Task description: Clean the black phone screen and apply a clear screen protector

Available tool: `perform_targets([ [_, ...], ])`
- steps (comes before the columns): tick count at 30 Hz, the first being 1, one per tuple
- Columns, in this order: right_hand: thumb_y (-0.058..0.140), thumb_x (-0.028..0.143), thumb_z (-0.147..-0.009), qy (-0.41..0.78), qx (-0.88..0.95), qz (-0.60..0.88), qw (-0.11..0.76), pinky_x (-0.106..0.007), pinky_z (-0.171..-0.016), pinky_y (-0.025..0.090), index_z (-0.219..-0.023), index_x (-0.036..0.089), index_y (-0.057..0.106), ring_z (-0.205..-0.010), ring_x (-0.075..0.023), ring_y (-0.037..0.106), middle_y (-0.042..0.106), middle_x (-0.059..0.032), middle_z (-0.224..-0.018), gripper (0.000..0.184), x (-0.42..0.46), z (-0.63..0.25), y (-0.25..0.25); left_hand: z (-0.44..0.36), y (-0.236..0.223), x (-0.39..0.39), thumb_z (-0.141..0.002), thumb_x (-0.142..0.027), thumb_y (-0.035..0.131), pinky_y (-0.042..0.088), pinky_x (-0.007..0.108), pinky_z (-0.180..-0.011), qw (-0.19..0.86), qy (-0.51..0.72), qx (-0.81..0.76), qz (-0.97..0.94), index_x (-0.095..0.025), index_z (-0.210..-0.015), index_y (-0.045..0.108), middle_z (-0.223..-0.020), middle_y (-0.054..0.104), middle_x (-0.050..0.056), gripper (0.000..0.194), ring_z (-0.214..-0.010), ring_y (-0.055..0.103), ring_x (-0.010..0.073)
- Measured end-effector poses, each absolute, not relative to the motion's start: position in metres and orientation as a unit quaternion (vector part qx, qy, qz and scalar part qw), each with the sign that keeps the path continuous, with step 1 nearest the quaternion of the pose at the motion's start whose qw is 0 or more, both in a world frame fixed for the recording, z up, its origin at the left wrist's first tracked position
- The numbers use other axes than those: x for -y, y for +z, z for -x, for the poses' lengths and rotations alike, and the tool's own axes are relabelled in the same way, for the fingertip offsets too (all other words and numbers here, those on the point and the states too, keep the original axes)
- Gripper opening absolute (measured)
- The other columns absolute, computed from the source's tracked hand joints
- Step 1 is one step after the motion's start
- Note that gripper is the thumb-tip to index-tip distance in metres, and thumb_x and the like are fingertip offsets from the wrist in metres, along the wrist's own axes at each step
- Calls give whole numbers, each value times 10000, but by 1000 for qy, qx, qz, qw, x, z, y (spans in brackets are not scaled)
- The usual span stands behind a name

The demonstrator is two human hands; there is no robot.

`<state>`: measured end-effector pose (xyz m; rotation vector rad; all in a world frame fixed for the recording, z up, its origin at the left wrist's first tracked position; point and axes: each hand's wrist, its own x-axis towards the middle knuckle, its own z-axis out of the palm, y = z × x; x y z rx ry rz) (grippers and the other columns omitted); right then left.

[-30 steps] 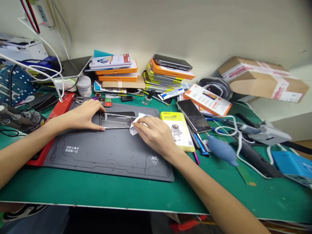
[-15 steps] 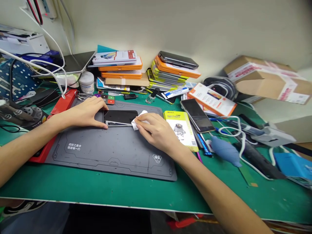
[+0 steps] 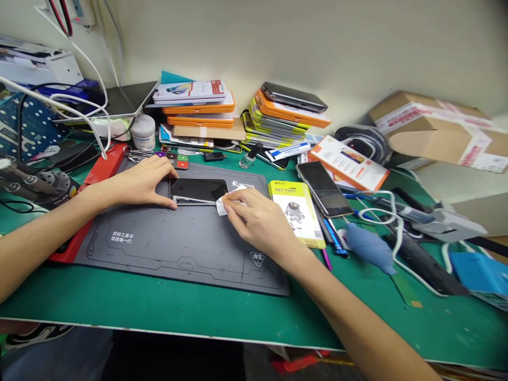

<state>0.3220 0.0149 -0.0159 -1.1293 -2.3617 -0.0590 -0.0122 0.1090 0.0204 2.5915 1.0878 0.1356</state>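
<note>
A dark-faced phone (image 3: 200, 189) lies flat near the far edge of a grey mat (image 3: 178, 238), its long sides running left to right. Taking the phone as the clock's centre, with the wall at 12, the left hand (image 3: 146, 180) is at 9. Its thumb and fingers are set wide, holding the phone's end across its two long edges. The right hand (image 3: 257, 217), at 4, pinches a white wipe (image 3: 221, 206) narrowly between thumb and fingers, against the near right corner.

The phone could slide or swivel on the mat if the wipe presses sideways harder than the left hand braces. The wipe could snag on that corner, or bunch up so that a bare fingertip smears the glass. A small bottle (image 3: 249, 157) stands at 2 o'clock; a careless sweep of the right hand could tip it. A yellow box (image 3: 297, 214) sits past 3, beside the right wrist, and could be nudged.
</note>
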Motion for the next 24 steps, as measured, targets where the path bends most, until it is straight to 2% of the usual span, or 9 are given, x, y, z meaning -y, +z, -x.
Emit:
perform_targets([
  [2, 510, 257, -1162, -20, 866, 430, 255, -515, -979, 675, -1183, 219, 837, -1145, -319, 772, 824, -138, -1203, 330, -18, -322, -19, 12, 21, -109, -828, -989, 623, 449, 479, -1174, 166, 47, -382, -908, -191, -1301, 675, -1330, 686, 149, 929, -1298, 596, 380],
  [7, 492, 259, -1158, -17, 869, 437, 234, -546, -1081, 651, -1382, 95, 759, -1314, -365, 737, 772, -226, -1363, 386, -30, -319, -22, 11, 22, -109, -842, -979, 623, 456, 459, -1162, 163, 48, -383, -908, -197, -1300, 678, -1339, 679, 139, 907, -1292, 597, 367],
  [11, 466, 264, -1171, -2, 870, 436, 230, -540, -1106, 632, -1276, 157, 798, -1236, -330, 760, 802, -168, -1295, 364, -19, -318, -15, 12, 21, -109, -839, -981, 624, 447, 460, -1172, 162, 46, -383, -908, -195, -1313, 675, -1350, 675, 141, 920, -1304, 593, 371],
  [14, 445, 256, -1176, -13, 869, 438, 230, -596, -1242, 541, -1252, 158, 805, -1227, -321, 756, 812, -142, -1246, 381, -16, -317, -15, 13, 19, -110, -828, -987, 629, 446, 470, -1170, 164, 47, -381, -909, -196, -1309, 671, -1348, 681, 143, 927, -1304, 592, 376],
  [19, 407, 317, -1180, 10, 866, 452, 214, -693, -1339, 426, -1457, 131, 723, -1402, -356, 698, 747, -190, -1427, 460, -35, -315, -25, 13, 19, -110, -829, -995, 615, 452, 464, -1152, 165, 45, -380, -909, -198, -1298, 672, -1333, 689, 143, 926, -1284, 600, 372],
  [21, 406, 325, -1179, 13, 864, 455, 214, -718, -1363, 377, -1444, 161, 736, -1433, -355, 683, 752, -176, -1411, 454, -35, -315, -24, 13, 19, -110, -829, -995, 613, 451, 464, -1148, 162, 46, -380, -909, -190, -1298, 673, -1332, 687, 148, 933, -1282, 602, 374],
  [24, 398, 309, -1185, 11, 868, 447, 218, -698, -1398, 326, -1369, 189, 775, -1416, -327, 696, 778, -146, -1334, 437, -25, -316, -20, 13, 18, -110, -831, -989, 613, 445, 460, -1149, 164, 45, -381, -909, -192, -1308, 672, -1346, 687, 149, 931, -1288, 600, 373],
])
